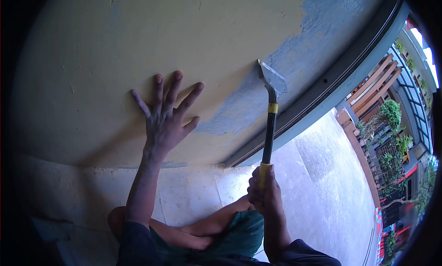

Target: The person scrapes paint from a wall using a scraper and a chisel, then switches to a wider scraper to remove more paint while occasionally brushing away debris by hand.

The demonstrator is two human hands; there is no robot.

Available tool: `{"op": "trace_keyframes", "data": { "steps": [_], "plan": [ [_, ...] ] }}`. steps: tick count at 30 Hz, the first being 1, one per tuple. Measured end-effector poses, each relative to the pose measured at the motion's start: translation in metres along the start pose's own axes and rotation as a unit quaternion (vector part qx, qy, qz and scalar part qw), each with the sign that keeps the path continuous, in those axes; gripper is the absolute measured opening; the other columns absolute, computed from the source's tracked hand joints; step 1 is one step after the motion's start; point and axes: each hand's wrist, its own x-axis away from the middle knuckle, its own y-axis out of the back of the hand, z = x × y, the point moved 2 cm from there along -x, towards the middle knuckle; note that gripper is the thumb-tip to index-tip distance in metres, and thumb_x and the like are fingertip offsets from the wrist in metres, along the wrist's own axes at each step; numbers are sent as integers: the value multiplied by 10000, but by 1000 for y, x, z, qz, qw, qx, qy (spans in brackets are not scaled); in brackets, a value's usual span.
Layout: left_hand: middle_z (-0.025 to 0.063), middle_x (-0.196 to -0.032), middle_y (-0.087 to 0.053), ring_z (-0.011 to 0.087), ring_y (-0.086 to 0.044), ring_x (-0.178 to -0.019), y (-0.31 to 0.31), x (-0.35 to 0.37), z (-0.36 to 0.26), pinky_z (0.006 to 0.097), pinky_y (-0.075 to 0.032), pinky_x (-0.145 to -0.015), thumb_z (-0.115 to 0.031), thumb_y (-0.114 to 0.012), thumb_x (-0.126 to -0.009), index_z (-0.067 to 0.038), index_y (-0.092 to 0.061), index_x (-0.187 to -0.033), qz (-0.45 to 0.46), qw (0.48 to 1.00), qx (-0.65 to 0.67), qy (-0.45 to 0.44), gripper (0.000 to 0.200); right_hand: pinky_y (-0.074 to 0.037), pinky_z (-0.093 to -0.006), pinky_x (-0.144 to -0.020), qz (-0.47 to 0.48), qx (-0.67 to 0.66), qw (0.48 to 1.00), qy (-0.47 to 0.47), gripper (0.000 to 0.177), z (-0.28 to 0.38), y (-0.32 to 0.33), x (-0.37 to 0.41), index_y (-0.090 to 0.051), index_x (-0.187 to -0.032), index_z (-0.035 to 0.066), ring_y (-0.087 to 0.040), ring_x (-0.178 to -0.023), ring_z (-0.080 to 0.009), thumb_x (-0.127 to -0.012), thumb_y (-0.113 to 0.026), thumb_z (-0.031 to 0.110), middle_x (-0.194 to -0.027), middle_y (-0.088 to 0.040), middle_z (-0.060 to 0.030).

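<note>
My left hand [168, 112] lies with its fingers spread against the cream-painted wall [115, 49]. Pale dust coats the back of that hand and the forearm. In my right hand [265, 190] is a long-handled scraper [270, 132], gripped by the yellow end of its black shaft. Its metal head points up and left, the blade edge right at the border between cream paint and a bare bluish-grey patch [294, 59]. That patch runs diagonally along the right side of the wall, down to below the blade.
A dark grey frame [317, 98] with a track edges the wall on the right. Beneath me spreads a pale tiled floor [184, 192], dusty near the wall base, with my crossed legs [198, 231] on it. Outside stand potted plants [390, 112] and a building with wooden beams [375, 84].
</note>
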Motion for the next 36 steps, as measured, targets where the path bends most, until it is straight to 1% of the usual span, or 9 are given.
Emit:
{"op": "trace_keyframes", "data": {
  "steps": [7,9,12,15,19,22,30,33,36],
  "plan": [
    [69,-1602,-63,369,13,-1468,-1,0,-1,739,102,-1045,-460,-793,-674,-421,-292,-1472,-8,1000,8,-2,943,-223,-202,-388,21,-25,999,-16,471,-5,10,5,-410,-843,115,-270,-442,-46,-988,-357,560,-588,-309,39],
    [8,-1606,-51,318,-19,-1476,1,0,0,758,90,-1040,-472,-793,-682,-463,-234,-1474,4,1000,25,15,970,-224,-203,-386,10,-10,1000,2,475,3,2,2,-409,-843,117,-265,-439,-45,-986,-353,567,-587,-307,39],
    [6,-1606,-49,321,-19,-1475,0,0,1,758,89,-1041,-471,-794,-681,-465,-229,-1474,-4,1000,31,6,973,-226,-203,-384,19,-19,1000,-6,478,-5,7,6,-410,-846,118,-265,-437,-46,-984,-352,572,-586,-304,41],
    [64,-1603,-67,364,16,-1469,0,0,1,745,109,-1037,-444,-799,-673,-422,-290,-1473,-8,1000,16,-5,949,-230,-202,-384,17,-7,1000,1,479,3,4,0,-410,-848,118,-266,-436,-46,-984,-350,573,-585,-303,42],
    [59,-1602,-69,362,12,-1469,0,2,1,746,106,-1038,-442,-800,-671,-425,-292,-1470,15,1000,7,2,947,-233,-201,-381,13,-9,1000,8,479,5,-1,5,-411,-850,120,-263,-433,-42,-984,-348,575,-583,-304,42],
    [58,-1602,-72,362,10,-1469,1,0,4,745,105,-1040,-437,-801,-671,-425,-298,-1468,-6,1000,13,-2,942,-232,-203,-380,-8,-10,1000,-12,479,-2,7,7,-414,-856,119,-265,-434,-43,-983,-350,576,-583,-305,42],
    [61,-1601,-74,362,-2,-1469,-1,1,2,742,96,-1046,-447,-794,-677,-420,-298,-1469,-3,1000,15,-7,934,-222,-203,-383,-4,16,1000,15,483,3,5,7,-422,-859,117,-270,-433,-45,-980,-355,580,-584,-307,45],
    [62,-1601,-76,365,-5,-1469,-2,1,2,743,94,-1046,-448,-791,-680,-419,-295,-1470,-1,1000,17,-1,933,-226,-206,-383,-39,23,999,15,481,6,8,6,-420,-861,117,-267,-432,-46,-983,-350,577,-584,-308,43],
    [62,-1601,-75,368,-11,-1468,-1,1,1,746,90,-1045,-448,-791,-681,-420,-293,-1471,7,1000,5,-2,934,-229,-202,-388,1,-14,1000,10,477,-2,6,8,-415,-857,119,-265,-434,-46,-987,-342,572,-584,-305,43]
  ]
}}
